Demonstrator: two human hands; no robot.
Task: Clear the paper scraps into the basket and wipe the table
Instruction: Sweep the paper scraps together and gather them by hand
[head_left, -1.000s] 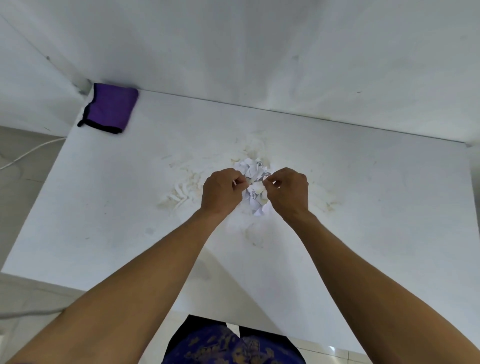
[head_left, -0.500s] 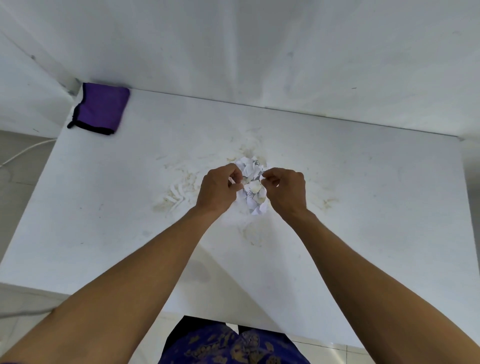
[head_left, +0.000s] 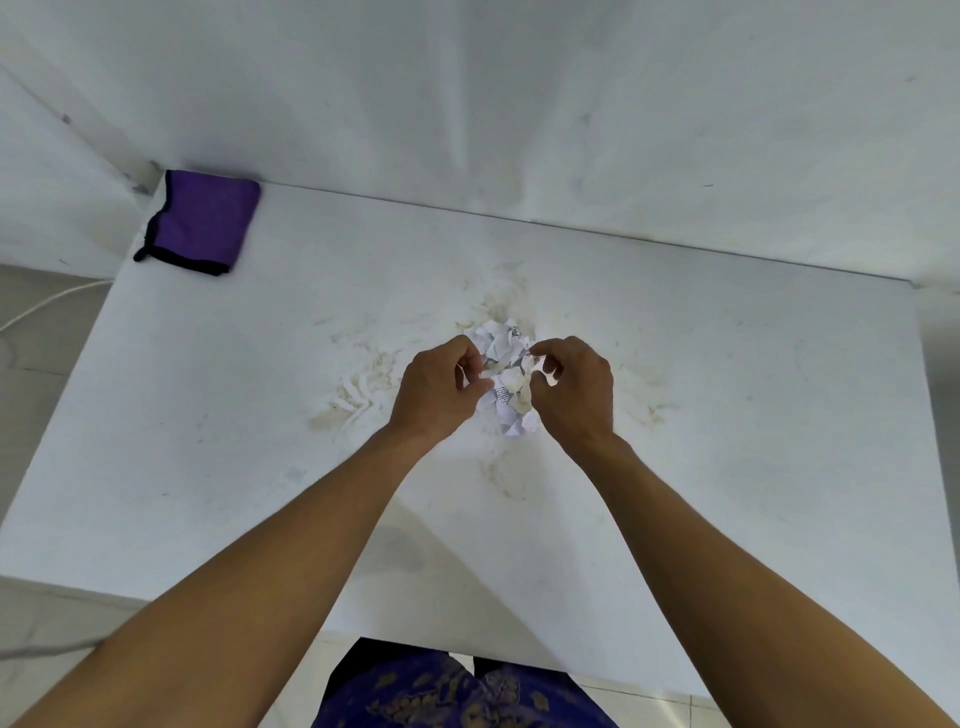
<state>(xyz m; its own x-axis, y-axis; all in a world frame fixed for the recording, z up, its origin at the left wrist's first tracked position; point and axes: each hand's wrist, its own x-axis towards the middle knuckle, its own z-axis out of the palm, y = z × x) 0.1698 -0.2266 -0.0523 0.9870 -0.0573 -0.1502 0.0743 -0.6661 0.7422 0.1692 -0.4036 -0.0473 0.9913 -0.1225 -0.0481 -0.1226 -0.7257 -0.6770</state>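
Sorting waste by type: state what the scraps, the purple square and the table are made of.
Scraps: thin white paper, matte, creased, with printed text. Purple square: apparently soft cloth, folded, black-edged. Table: smooth white surface, stained tan; material unclear.

1. Your desk is white, smeared with brownish stains around its middle.
2. A heap of paper scraps lies on those stains.
3. A folded purple cloth sits at the far left corner.
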